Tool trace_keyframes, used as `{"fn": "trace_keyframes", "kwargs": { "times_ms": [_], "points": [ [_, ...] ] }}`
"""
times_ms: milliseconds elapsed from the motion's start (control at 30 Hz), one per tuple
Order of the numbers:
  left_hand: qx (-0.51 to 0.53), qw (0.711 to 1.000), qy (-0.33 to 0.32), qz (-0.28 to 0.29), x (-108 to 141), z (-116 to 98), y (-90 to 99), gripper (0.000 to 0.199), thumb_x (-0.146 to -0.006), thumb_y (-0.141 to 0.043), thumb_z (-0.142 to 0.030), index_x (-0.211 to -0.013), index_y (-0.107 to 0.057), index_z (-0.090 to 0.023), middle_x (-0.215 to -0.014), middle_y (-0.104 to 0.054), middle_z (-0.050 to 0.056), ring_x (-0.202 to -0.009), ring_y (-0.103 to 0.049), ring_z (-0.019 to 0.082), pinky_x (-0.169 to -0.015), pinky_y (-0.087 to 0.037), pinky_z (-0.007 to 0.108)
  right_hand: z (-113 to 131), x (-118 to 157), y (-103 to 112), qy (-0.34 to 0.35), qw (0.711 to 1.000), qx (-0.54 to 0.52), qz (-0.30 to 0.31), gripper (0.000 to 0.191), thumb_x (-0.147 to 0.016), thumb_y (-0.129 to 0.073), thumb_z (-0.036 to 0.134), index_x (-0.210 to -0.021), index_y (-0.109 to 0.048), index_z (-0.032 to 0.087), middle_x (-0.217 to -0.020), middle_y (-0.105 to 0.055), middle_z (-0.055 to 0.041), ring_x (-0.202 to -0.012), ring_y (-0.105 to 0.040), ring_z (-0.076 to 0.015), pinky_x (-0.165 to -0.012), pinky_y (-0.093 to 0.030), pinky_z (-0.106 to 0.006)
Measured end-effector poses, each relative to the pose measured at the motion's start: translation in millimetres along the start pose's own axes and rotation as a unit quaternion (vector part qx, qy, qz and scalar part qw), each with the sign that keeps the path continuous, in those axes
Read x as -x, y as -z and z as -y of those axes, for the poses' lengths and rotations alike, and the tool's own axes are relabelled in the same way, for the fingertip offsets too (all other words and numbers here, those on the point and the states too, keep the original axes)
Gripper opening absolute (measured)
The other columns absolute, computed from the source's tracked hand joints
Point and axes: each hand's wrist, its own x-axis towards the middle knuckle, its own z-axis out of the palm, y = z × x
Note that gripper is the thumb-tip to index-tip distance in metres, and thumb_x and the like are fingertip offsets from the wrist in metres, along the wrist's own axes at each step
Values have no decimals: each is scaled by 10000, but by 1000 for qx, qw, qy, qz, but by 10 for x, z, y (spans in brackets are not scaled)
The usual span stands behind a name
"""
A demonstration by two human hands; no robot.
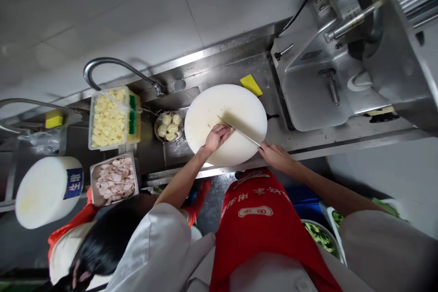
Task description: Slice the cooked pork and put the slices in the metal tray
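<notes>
My right hand (276, 157) is closed around the handle of a kitchen knife (243, 134). Its long blade slants up and left across a round white cutting board (201, 105), casting a shadow beside it. My left hand (217, 138) rests on the board with curled fingers close against the blade. Whatever lies under those fingers is hidden or too small to name. A few tiny dark specks show on the board. Just left of it, in the sink, a metal bowl (157, 133) holds several pale, round, peeled pieces (169, 127).
Yellow sponge (251, 85) behind the board. Leftward are a tub of pale cubes (108, 118), a metal pan (96, 198) of sliced pale meat, a curved faucet (116, 60) and a thick white block (41, 191). A co-worker (106, 237) crouches at lower left. Steel machine (393, 64) at right.
</notes>
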Motion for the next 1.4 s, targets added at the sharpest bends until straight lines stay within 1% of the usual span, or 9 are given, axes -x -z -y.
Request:
{"fn": "trace_keyframes", "kwargs": {
  "times_ms": [133,400,667,800,900,1033,1167,1300,1400],
  "points": [
    [-15,1000,5,16,-15,0,0,302,-1008,-432,-322,-1154,-671,-210,-1115,-664,89,-1032,-593,211,-930,-500,407,-66,-7,73,16,1000,-23,14,350,-1046,-261,395,-1168,-485,155,-957,-721,-140,-895,-709,-267,-699,-432,-303],
    [-52,998,24,41,-30,-18,1,329,-1009,-404,-339,-1120,-695,-232,-982,-654,90,-977,-575,230,-867,-501,401,23,335,301,52,998,-12,29,359,-1045,-196,357,-1089,-486,150,-873,-708,-154,-826,-717,-287,-604,-416,-289],
    [-45,998,29,40,-51,20,-14,334,-1005,-411,-354,-982,-711,-210,-931,-656,92,-926,-587,225,-857,-501,403,-50,274,351,31,997,-10,73,334,-1033,-240,329,-1123,-503,144,-850,-708,-189,-831,-721,-335,-622,-478,-338],
    [-45,997,30,46,-43,42,-29,314,-1000,-436,-356,-944,-708,-210,-923,-666,85,-918,-595,218,-857,-503,394,-55,182,395,35,996,-13,83,336,-1031,-258,334,-1141,-509,139,-866,-710,-187,-819,-723,-319,-647,-489,-340],
    [-44,998,25,40,-27,53,-40,289,-998,-451,-341,-960,-707,-214,-943,-678,79,-918,-601,211,-847,-504,384,-84,143,405,44,996,-33,77,351,-1036,-236,348,-1122,-511,148,-900,-714,-174,-822,-720,-307,-650,-482,-336],
    [-41,998,25,35,-8,66,-51,261,-995,-464,-319,-1027,-703,-219,-973,-687,76,-931,-607,202,-859,-504,374,-187,172,303,39,993,-33,107,342,-1033,-253,364,-1093,-513,149,-869,-709,-159,-795,-712,-305,-629,-460,-331],
    [-23,999,16,35,-3,70,-45,259,-997,-469,-325,-1070,-698,-229,-999,-692,75,-936,-618,193,-873,-505,374,-72,-110,264,73,993,-38,79,364,-1042,-224,354,-1146,-492,131,-897,-702,-161,-795,-705,-278,-622,-442,-308],
    [-31,999,8,17,10,54,-45,270,-1004,-458,-319,-1117,-683,-220,-1049,-696,82,-951,-621,186,-860,-515,371,133,-499,422,140,989,-41,24,419,-1053,-143,332,-1122,-502,127,-942,-683,-155,-844,-694,-251,-667,-440,-298],
    [-49,999,-2,-1,24,46,-61,251,-999,-475,-293,-1127,-673,-206,-1040,-698,83,-945,-616,181,-844,-514,360,117,-475,499,142,989,-39,23,408,-1053,-159,338,-1110,-503,126,-918,-683,-144,-834,-695,-240,-655,-428,-285]
  ]
}}
